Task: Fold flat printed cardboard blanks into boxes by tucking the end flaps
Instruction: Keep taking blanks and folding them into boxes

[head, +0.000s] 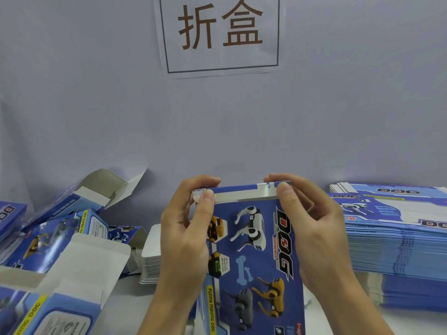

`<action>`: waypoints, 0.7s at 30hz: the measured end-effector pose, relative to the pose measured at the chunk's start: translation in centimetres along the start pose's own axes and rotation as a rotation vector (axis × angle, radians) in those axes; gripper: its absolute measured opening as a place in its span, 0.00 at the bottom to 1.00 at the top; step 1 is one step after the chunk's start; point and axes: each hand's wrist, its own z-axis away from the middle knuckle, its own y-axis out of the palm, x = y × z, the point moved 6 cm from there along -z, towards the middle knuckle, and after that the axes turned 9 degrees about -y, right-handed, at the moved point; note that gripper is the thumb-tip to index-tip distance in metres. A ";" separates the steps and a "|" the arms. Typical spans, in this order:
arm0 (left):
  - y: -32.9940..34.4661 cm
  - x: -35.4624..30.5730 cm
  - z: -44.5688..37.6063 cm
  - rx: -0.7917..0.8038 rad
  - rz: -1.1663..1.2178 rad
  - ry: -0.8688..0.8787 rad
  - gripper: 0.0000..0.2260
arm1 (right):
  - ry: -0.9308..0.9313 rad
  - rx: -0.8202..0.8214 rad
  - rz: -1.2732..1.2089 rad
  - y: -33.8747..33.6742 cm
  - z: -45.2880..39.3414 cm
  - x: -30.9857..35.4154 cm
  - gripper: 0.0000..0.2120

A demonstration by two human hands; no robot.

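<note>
- left hand [186,228] pinches the far-left corner of the box [251,257], thumb on top, fingers curled behind
- right hand [312,228] pinches the far-right corner the same way, thumb on the end flap [242,195]
- box held mid-frame, far end at 12 o'clock, printed face up
- step, likely: closing the far end flap; next needs the flap pushed down and its tongue tucked in
- flat blank stack [396,238] at 3 o'clock
- folded boxes [60,238] at 9 o'clock, flaps open
- wall sign [221,32] at 12 o'clock
</note>
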 end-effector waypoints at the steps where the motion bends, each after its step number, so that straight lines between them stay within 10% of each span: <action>1: 0.1 -0.2 0.0 -0.012 -0.013 0.023 0.08 | -0.001 -0.008 -0.008 0.0 0.0 0.0 0.10; 21: 0.1 -0.1 -0.3 0.014 -0.070 -0.001 0.12 | -0.024 0.013 -0.027 0.1 0.1 0.0 0.07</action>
